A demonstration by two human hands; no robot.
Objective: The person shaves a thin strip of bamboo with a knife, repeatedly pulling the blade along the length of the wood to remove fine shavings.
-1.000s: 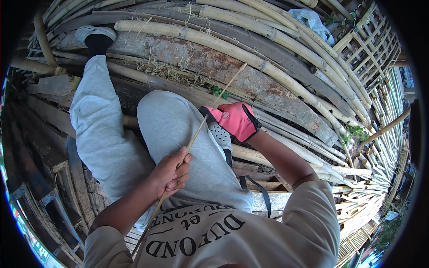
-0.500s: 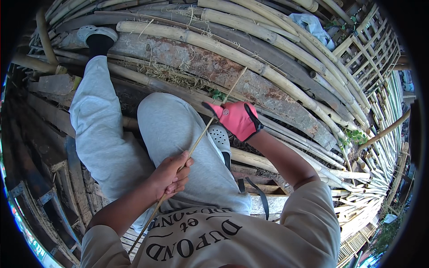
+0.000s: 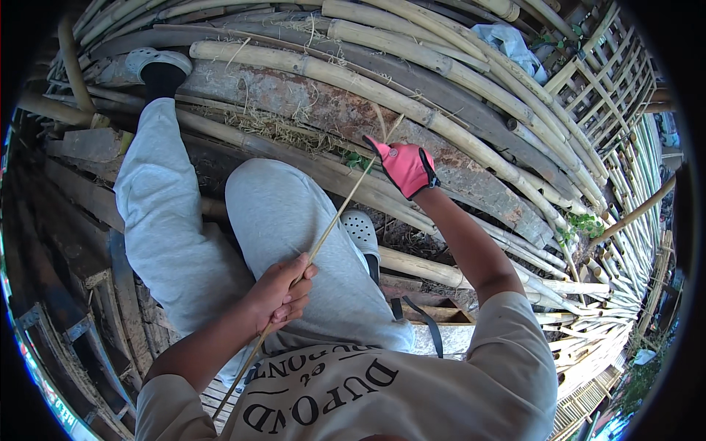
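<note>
Two hands grip one thin bamboo strip (image 3: 334,220) slanting across grey-trousered knees: the bare left hand (image 3: 279,294) closed around its lower part, the pink-gloved right hand (image 3: 406,167) clamped higher up. Long bamboo poles (image 3: 382,95) lie stacked beyond; a bamboo lattice (image 3: 614,73) stands at right.

Ground of rough planks (image 3: 81,198), long bamboo poles (image 3: 412,110), seemingly straw scraps (image 3: 272,128)

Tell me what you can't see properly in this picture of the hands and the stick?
- Head view: the stick's lower end disappears at the shirt.
- Its far end is hidden behind the gloved right hand.
- The left hand's palm is turned away, so its grip is hidden.
- The bare right fingers are covered by the pink glove.
- Things at the rim are bent, dark and too small.
</note>
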